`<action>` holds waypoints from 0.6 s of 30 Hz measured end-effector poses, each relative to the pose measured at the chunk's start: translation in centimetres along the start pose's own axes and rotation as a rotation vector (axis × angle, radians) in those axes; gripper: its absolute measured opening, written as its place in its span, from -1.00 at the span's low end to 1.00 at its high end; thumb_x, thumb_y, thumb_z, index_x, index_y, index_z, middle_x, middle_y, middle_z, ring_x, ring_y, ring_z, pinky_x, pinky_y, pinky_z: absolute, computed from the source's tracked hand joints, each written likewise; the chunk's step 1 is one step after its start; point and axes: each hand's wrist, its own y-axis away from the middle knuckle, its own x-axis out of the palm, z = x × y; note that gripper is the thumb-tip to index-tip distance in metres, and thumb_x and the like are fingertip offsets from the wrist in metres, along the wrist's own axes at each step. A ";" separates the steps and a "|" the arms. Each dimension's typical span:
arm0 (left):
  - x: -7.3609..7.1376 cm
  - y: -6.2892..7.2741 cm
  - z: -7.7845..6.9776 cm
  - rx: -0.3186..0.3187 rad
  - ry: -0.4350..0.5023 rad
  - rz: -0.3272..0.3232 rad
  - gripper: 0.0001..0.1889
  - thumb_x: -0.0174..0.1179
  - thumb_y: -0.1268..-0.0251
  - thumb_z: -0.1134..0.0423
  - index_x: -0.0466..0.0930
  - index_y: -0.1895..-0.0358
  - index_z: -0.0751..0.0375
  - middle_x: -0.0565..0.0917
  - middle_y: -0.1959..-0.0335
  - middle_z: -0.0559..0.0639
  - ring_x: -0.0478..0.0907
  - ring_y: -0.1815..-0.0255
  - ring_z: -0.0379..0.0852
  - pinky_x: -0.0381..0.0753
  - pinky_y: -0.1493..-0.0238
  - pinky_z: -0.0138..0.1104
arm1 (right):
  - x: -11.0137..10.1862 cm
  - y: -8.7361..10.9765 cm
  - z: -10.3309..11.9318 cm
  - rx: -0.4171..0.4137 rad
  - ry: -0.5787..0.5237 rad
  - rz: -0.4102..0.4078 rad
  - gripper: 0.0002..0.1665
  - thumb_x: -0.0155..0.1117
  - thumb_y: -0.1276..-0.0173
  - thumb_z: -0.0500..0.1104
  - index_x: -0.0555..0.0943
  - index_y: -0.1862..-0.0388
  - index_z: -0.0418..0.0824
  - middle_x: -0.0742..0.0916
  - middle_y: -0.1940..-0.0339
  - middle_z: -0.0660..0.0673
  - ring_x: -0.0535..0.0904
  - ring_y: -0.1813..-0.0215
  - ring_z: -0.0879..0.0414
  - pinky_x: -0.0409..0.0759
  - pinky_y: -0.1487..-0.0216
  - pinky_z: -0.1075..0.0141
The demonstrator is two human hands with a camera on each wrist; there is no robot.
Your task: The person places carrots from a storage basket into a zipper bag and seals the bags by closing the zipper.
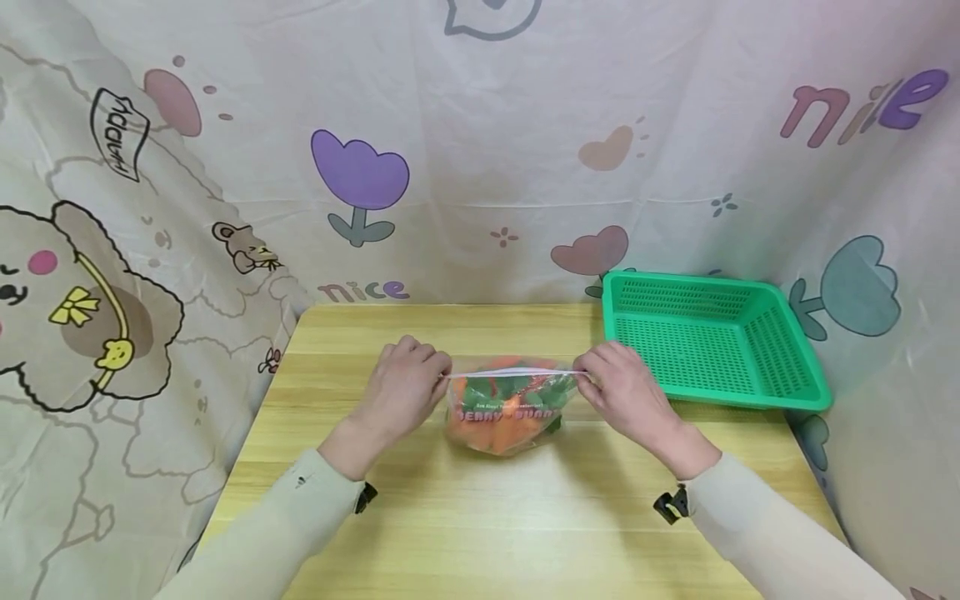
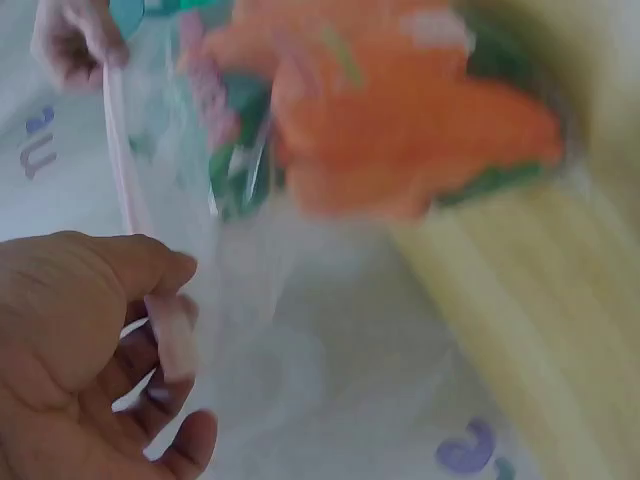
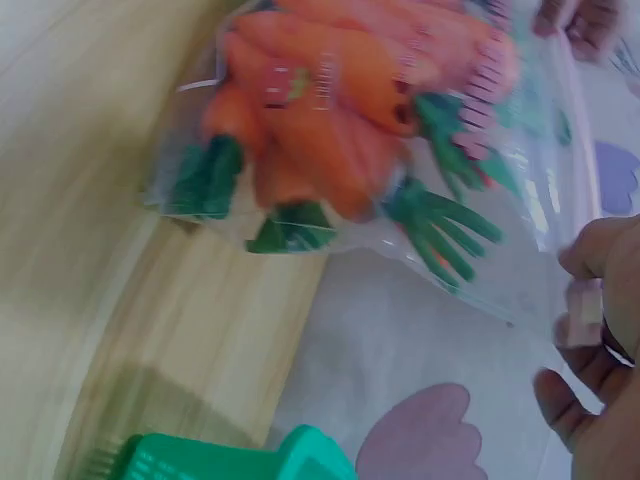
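Between the two hands hangs a clear zip bag (image 1: 502, 429) with pink lettering, its white zip strip (image 1: 510, 372) stretched across the top. Orange toy carrots (image 3: 300, 120) with green leafy tops (image 3: 440, 225) fill it. My left hand (image 1: 408, 379) pinches the left end of the strip between thumb and fingers; the left wrist view shows that pinch close up, with the other fingers loosely curled. At the opposite end, my right hand (image 1: 622, 387) pinches the right top corner. In the wrist views the bag's bottom lies close over the wooden table.
A green plastic basket (image 1: 750, 400) with perforated sides stands at the table's back right, beyond my right hand. The light wooden table (image 1: 495, 533) meets a printed cloth (image 1: 480, 167) hanging behind it and at both sides.
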 end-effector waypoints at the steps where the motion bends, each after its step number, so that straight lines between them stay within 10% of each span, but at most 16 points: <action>1: -0.2 -0.2 0.2 0.000 0.004 0.001 -0.92 0.44 -0.33 0.24 0.71 0.28 0.09 0.76 0.33 -0.04 0.57 0.19 0.03 0.50 0.17 -0.13 | -0.1 0.0 -0.1 0.014 -0.017 0.005 -0.89 0.49 -0.27 -0.30 0.69 0.30 -0.18 0.72 0.34 -0.02 0.59 0.25 0.04 0.49 0.27 0.15; 10: 0.2 -0.3 -0.5 0.085 -0.162 0.131 -0.89 0.45 -0.26 0.33 0.74 0.41 0.10 0.74 0.45 -0.06 0.48 0.34 -0.03 0.41 0.32 -0.21 | 0.1 0.5 0.3 0.299 -0.082 0.347 -0.94 0.52 -0.34 -0.16 0.76 0.26 -0.06 0.79 0.26 0.06 0.62 0.08 0.03 0.50 0.08 -0.01; 18: -0.8 -0.7 1.0 -0.013 -0.054 0.209 -0.91 0.49 -0.28 0.19 0.78 0.25 0.05 0.78 0.30 -0.09 0.48 0.24 -0.04 0.43 0.21 -0.19 | -0.9 0.0 -0.3 0.411 -0.133 0.339 -0.92 0.49 -0.38 -0.17 0.73 0.25 -0.13 0.77 0.27 0.00 0.60 0.18 0.03 0.52 0.08 0.01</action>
